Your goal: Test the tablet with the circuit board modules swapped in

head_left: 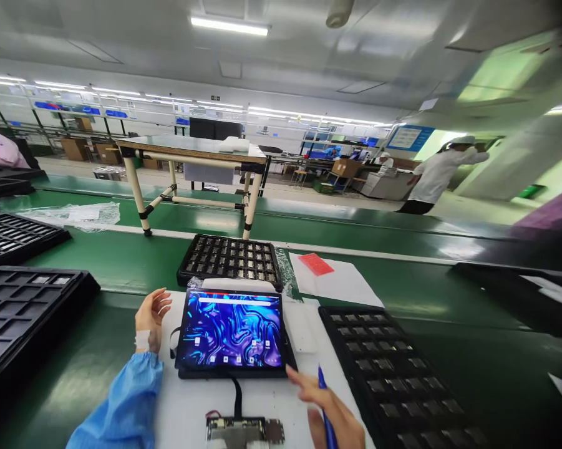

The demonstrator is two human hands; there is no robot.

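Note:
A tablet (231,330) with a lit screen of blue and purple swirls leans back on a dark stand, on a white sheet (173,399). My left hand (152,318), with a white wrap at the wrist, is raised beside its left edge. Its fingers are loosely curved and apart, holding nothing. Between the fingers of my right hand (339,415) is a blue pen (326,405); the index finger reaches toward the tablet's lower right corner, and whether it touches is unclear. A black flat cable (237,399) runs from the tablet down to a circuit board (236,430) in front.
A black tray (388,368) of small metallic parts lies to the right, another tray (229,257) behind the tablet. More black trays (23,312) stand at left. A red card (315,264) lies on white paper. Beyond the green bench, a person in white (442,171) stands.

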